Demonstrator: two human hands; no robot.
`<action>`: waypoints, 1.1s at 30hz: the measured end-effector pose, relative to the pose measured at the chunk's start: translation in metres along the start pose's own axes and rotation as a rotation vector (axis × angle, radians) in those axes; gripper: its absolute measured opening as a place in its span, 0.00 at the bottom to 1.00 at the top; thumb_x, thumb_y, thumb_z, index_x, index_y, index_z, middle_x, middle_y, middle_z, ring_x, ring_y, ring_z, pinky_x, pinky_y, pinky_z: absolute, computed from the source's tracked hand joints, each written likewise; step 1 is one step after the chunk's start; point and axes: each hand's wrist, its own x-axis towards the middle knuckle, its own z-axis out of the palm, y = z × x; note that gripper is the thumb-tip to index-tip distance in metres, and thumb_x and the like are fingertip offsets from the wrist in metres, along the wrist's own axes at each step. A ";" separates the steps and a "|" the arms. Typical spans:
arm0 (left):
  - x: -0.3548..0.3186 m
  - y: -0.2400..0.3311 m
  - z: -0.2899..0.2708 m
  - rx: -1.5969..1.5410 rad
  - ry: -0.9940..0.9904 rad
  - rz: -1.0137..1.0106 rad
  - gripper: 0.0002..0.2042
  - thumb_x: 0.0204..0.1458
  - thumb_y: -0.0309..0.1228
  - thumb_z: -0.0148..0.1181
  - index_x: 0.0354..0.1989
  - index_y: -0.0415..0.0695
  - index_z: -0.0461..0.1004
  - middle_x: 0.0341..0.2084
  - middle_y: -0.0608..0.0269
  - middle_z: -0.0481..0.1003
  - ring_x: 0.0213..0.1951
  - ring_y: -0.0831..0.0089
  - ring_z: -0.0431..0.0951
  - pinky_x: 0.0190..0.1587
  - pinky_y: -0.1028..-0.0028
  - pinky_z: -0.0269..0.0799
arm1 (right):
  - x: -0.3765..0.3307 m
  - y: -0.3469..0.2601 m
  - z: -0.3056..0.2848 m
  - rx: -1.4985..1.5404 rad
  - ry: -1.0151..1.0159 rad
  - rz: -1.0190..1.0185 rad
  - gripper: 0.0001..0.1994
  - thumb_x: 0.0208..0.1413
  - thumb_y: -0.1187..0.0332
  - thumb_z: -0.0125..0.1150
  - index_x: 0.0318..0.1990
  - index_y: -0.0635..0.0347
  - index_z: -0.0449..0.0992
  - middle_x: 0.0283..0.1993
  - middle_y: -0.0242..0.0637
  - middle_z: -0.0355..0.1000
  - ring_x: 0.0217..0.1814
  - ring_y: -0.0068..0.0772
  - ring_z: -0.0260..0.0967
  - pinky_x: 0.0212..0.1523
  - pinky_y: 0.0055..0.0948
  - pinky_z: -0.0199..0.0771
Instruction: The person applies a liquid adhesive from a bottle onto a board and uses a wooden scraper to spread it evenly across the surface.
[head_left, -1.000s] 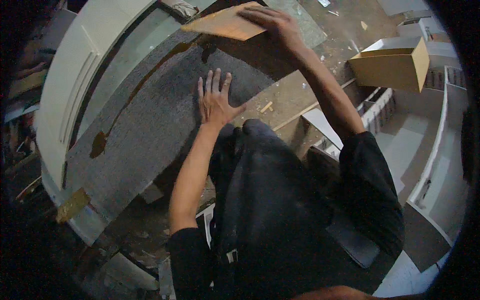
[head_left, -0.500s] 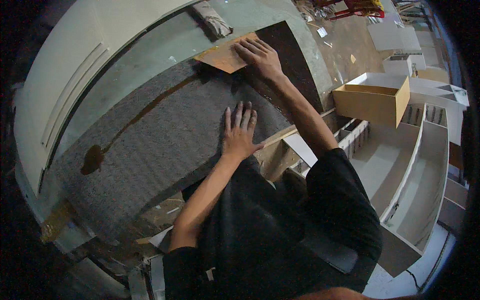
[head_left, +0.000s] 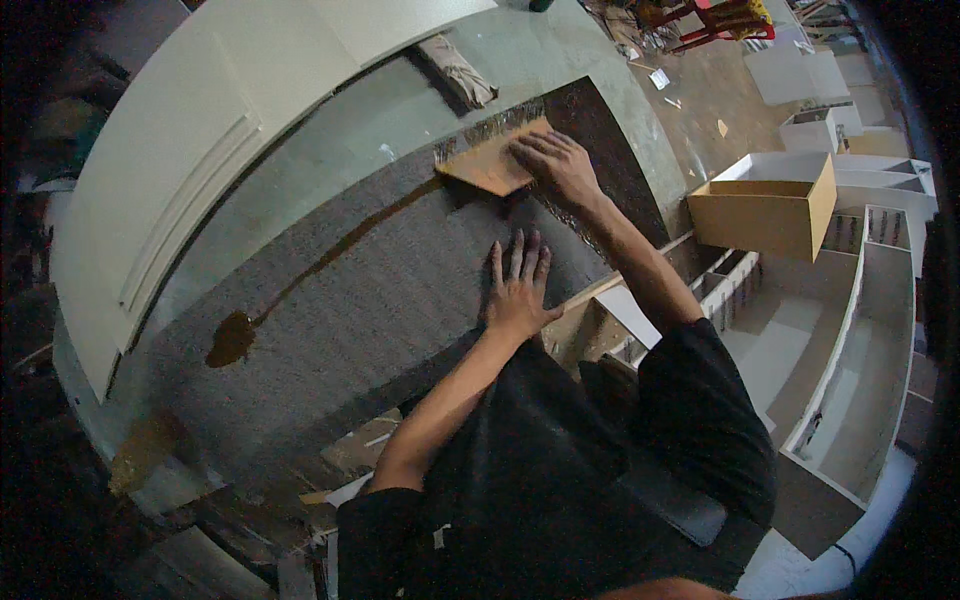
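A long grey sheet (head_left: pixel 330 290) with a rough, felt-like face lies across a pale green surface. Its right end is a dark, wet-looking area (head_left: pixel 612 140), and a brown liquid trail (head_left: pixel 350 237) runs leftward from there to a small brown pool (head_left: pixel 232 338). My right hand (head_left: pixel 562 165) grips a flat tan piece of board (head_left: pixel 492 162), its edge held tilted against the sheet where the trail meets the dark area. Fingers spread, my left hand (head_left: pixel 519 295) rests flat on the sheet near its close edge, holding nothing.
A large cream panel (head_left: pixel 190 180) stands along the far left. Beyond the sheet lies a crumpled wrapped bundle (head_left: pixel 460 75). On the right are an open tan box (head_left: pixel 765 210) and long white cabinet carcasses (head_left: pixel 800 330). A red-framed object (head_left: pixel 715 22) is at the far right.
The view has shifted, moving the scene right and down. My right hand has drawn the board a little nearer, showing a wet strip by the sheet's far edge. My left hand stays flat.
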 end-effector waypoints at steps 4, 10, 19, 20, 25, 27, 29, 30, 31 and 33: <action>-0.002 0.000 -0.003 -0.058 0.030 0.005 0.51 0.43 0.62 0.63 0.72 0.40 0.55 0.75 0.50 0.44 0.76 0.51 0.37 0.74 0.42 0.25 | -0.007 -0.002 -0.013 -0.048 0.071 0.034 0.21 0.55 0.64 0.59 0.58 0.47 0.74 0.60 0.32 0.74 0.64 0.37 0.70 0.67 0.41 0.64; -0.001 0.004 -0.002 -0.069 0.014 0.000 0.52 0.40 0.60 0.68 0.71 0.41 0.56 0.75 0.49 0.43 0.76 0.50 0.37 0.73 0.40 0.24 | 0.022 0.014 -0.004 -0.067 0.029 0.254 0.22 0.50 0.65 0.63 0.56 0.44 0.77 0.58 0.30 0.76 0.62 0.33 0.71 0.62 0.38 0.66; -0.003 0.002 -0.006 -0.006 -0.002 -0.023 0.52 0.41 0.63 0.64 0.71 0.41 0.56 0.75 0.51 0.45 0.76 0.51 0.39 0.73 0.41 0.25 | 0.014 -0.001 0.016 -0.030 0.017 0.073 0.21 0.48 0.70 0.62 0.53 0.47 0.79 0.56 0.31 0.77 0.60 0.34 0.72 0.63 0.40 0.64; -0.003 0.002 -0.005 0.006 0.016 -0.021 0.53 0.40 0.64 0.64 0.71 0.41 0.57 0.75 0.51 0.45 0.76 0.50 0.40 0.74 0.41 0.25 | 0.013 -0.001 0.011 -0.008 -0.012 0.050 0.22 0.47 0.70 0.62 0.53 0.48 0.79 0.56 0.31 0.77 0.60 0.34 0.72 0.63 0.40 0.64; -0.005 0.005 0.000 0.041 0.058 -0.010 0.54 0.39 0.65 0.64 0.71 0.41 0.57 0.75 0.50 0.46 0.76 0.50 0.40 0.74 0.41 0.28 | 0.027 -0.002 -0.005 -0.027 0.046 0.134 0.21 0.45 0.65 0.64 0.52 0.45 0.79 0.55 0.31 0.77 0.60 0.35 0.71 0.64 0.40 0.62; -0.004 0.005 -0.001 0.059 0.040 -0.001 0.54 0.40 0.65 0.63 0.72 0.42 0.55 0.75 0.50 0.44 0.76 0.50 0.38 0.74 0.41 0.28 | 0.032 -0.009 -0.009 0.009 0.098 0.121 0.20 0.48 0.64 0.62 0.52 0.43 0.79 0.56 0.31 0.76 0.60 0.36 0.71 0.64 0.40 0.62; -0.001 0.010 -0.003 0.045 0.061 0.017 0.54 0.40 0.65 0.63 0.72 0.42 0.55 0.75 0.50 0.44 0.76 0.50 0.38 0.74 0.41 0.28 | 0.020 0.001 0.011 0.002 0.063 0.160 0.19 0.50 0.65 0.60 0.52 0.44 0.78 0.56 0.30 0.76 0.60 0.37 0.71 0.64 0.40 0.62; 0.000 0.009 -0.004 0.042 0.074 0.014 0.54 0.40 0.65 0.63 0.72 0.42 0.55 0.75 0.50 0.44 0.76 0.50 0.38 0.74 0.41 0.28 | 0.023 0.000 0.012 0.007 0.049 0.169 0.19 0.51 0.65 0.59 0.53 0.44 0.78 0.56 0.30 0.76 0.60 0.37 0.71 0.64 0.40 0.62; 0.003 0.009 -0.005 0.053 0.076 0.010 0.54 0.40 0.65 0.63 0.72 0.42 0.55 0.75 0.50 0.44 0.76 0.50 0.38 0.74 0.41 0.28 | 0.019 -0.003 0.012 -0.011 0.063 0.132 0.19 0.54 0.66 0.56 0.55 0.43 0.77 0.57 0.30 0.76 0.61 0.36 0.70 0.65 0.39 0.61; 0.004 0.010 -0.002 0.070 0.076 0.002 0.54 0.39 0.65 0.63 0.72 0.41 0.55 0.75 0.50 0.45 0.76 0.50 0.39 0.74 0.41 0.28 | 0.015 0.007 0.014 -0.004 0.025 0.079 0.20 0.53 0.66 0.58 0.55 0.44 0.76 0.57 0.30 0.76 0.61 0.35 0.70 0.66 0.40 0.60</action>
